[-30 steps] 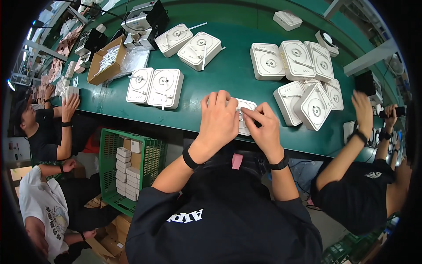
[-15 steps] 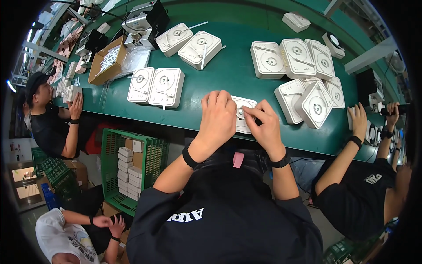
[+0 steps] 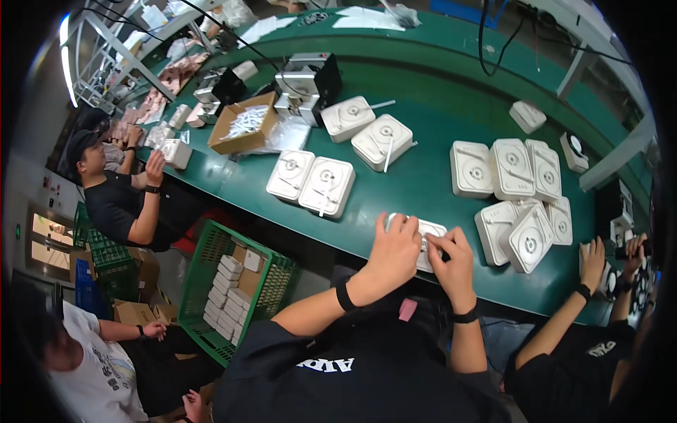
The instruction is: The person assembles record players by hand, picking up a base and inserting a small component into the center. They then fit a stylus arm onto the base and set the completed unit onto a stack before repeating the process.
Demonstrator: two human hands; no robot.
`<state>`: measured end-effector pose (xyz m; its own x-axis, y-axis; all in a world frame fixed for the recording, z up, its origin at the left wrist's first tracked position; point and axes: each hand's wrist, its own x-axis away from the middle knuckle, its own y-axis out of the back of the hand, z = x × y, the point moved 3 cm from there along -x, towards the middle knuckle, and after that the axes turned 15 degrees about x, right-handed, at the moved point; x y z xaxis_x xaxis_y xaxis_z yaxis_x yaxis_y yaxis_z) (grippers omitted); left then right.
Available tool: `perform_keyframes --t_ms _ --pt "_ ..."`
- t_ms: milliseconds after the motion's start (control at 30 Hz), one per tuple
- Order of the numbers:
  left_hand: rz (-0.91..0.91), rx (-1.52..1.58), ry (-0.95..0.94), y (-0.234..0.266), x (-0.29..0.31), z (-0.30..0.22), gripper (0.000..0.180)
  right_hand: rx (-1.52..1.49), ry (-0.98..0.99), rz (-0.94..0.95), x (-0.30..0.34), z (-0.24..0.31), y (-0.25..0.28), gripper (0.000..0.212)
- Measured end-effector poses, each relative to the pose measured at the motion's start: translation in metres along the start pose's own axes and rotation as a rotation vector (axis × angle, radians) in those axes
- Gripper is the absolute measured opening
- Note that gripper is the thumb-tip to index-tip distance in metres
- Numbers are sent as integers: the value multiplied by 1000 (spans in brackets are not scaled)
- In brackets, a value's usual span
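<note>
A white box-shaped unit with a record-player-like top (image 3: 432, 229) lies near the front edge of the green table. My left hand (image 3: 392, 252) is closed over its left side, the fingers curled and partly hiding it. At the middle of the unit, my right hand (image 3: 455, 266) has thumb and forefinger pinched together near the round centre. Whatever sits between those fingertips is hidden or too small to name. To the left stand two like units side by side, the closer one (image 3: 328, 185) with a small arm sticking out at its front edge.
Two more units (image 3: 383, 141) with protruding arms lie farther back. Several units, some stacked, including a tilted one (image 3: 529, 238), sit at right. A cardboard box (image 3: 224, 144) of white parts stands left. Below the table is a green crate (image 3: 189, 299). Co-workers sit on both sides.
The view has swung, so the table and units appear lower and farther right. Both my hands stay on the same unit. At lower left, a co-worker's hands have moved apart.
</note>
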<state>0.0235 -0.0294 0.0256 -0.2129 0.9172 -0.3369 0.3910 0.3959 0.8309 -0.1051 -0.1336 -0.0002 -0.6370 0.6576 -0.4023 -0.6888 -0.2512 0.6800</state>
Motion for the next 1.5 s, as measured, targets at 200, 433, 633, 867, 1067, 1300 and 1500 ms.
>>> perform_keyframes --t_ms 200,433,633,867,1067,1300,1500 --pt "157 72 -98 9 2 16 15 0 24 -25 5 1 -2 19" --pt "381 175 -419 15 -51 53 6 1 -22 -23 -4 -8 -5 14" --pt "517 176 -694 32 -71 50 11 -74 0 -80 0 -15 -10 23" --pt "549 160 -870 23 -70 58 14 -248 -117 -58 18 -24 -11 30" --pt "557 344 -802 17 -72 64 15 -248 -124 -60 19 -21 -11 31" --pt "666 250 -637 10 -83 47 16 -235 -126 -54 13 -19 -11 31" --pt "606 -10 -578 9 -74 35 16 -209 -126 -60 13 -20 -13 32"
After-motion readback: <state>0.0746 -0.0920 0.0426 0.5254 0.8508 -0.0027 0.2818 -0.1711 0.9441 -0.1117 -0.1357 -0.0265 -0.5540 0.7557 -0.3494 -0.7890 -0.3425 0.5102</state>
